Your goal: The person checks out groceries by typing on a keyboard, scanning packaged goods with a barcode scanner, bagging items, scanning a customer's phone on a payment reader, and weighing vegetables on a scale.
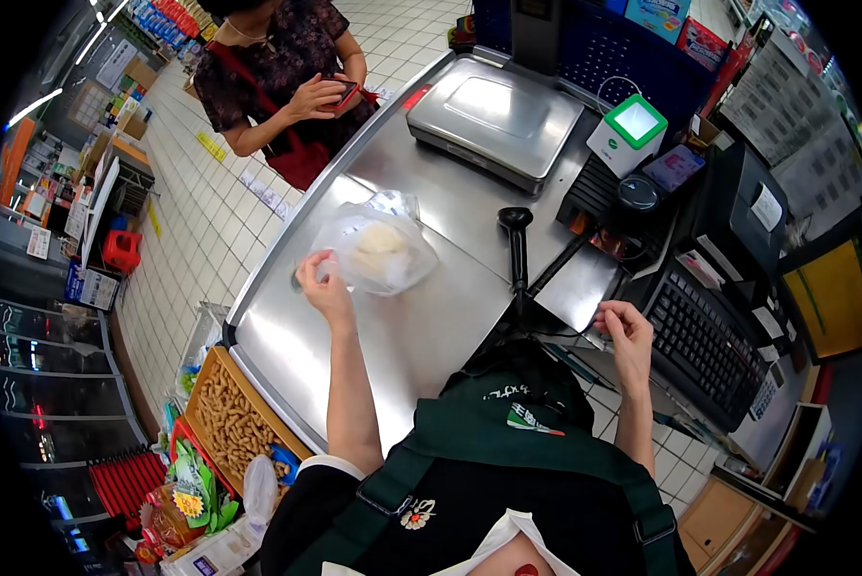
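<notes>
A clear plastic bag with pale, rounded contents lies on the steel counter. My left hand is at the bag's near left edge, its thumb and fingers closed on the thin plastic. To the right, my right hand hangs by the counter's near edge with curled fingers, thumb against fingertips. Whether anything is pinched there is too small to tell. A black handheld scanner stands between my hands. Close to my right hand are a flat silver plate and a black keyboard.
A flat-topped scale sits at the counter's far side. Beyond the left edge stands a person holding a phone. A payment device and a printer are at right. A box of peanuts is at lower left.
</notes>
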Demonstrator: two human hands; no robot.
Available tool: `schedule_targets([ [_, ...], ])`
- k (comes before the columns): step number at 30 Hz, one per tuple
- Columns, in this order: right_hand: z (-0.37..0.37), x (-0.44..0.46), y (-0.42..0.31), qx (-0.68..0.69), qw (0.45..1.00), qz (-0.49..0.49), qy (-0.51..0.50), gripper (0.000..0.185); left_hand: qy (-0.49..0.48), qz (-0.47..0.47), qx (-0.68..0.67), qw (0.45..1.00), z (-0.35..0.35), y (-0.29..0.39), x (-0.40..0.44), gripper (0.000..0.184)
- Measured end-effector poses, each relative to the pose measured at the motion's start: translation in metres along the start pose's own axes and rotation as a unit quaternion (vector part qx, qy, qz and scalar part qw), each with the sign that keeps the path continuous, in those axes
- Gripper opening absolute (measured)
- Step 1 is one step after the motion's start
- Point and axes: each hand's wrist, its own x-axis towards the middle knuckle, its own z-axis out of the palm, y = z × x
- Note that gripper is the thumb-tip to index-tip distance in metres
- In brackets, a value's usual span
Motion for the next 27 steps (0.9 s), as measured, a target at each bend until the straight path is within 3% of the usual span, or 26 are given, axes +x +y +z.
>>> schedule_targets([
  [9, 0.015, -0.001, 0.006, 0.004, 0.998, -0.002, -0.062, 0.015, -0.07, 0.003, 0.027, 0.997, -0.004, 0.0, -0.033, 0.015],
  [11, 0.015, 0.0, 0.006, -0.001, 0.998, -0.004, -0.063, 0.015, -0.063, 0.086, 0.097, 0.99, -0.008, 0.006, -0.029, 0.013],
  [12, 0.016, 0.001, 0.007, -0.002, 0.998, -0.004, -0.065, 0.015, -0.062, 0.085, 0.099, 0.99, -0.012, 0.009, -0.026, 0.013],
  [14, 0.022, 0.005, 0.01, 0.0, 0.997, -0.003, -0.076, 0.015, -0.119, 0.193, 0.126, 0.966, -0.017, 0.018, -0.013, 0.01],
  [17, 0.045, 0.013, 0.011, -0.079, 0.989, -0.045, -0.118, 0.015, -0.131, 0.242, 0.102, 0.956, -0.017, 0.035, 0.017, 0.009],
  [19, 0.07, 0.02, 0.003, -0.13, 0.966, -0.133, -0.181, 0.017, -0.108, 0.229, 0.083, 0.964, -0.019, 0.051, 0.041, 0.009],
  [23, 0.128, 0.036, -0.028, -0.157, 0.933, -0.208, -0.247, 0.019, -0.02, 0.167, 0.025, 0.985, -0.029, 0.067, 0.088, 0.008],
  [27, 0.179, 0.059, -0.04, -0.15, 0.904, -0.287, -0.28, 0.023, 0.016, 0.117, -0.028, 0.993, -0.035, 0.025, 0.125, 0.007],
])
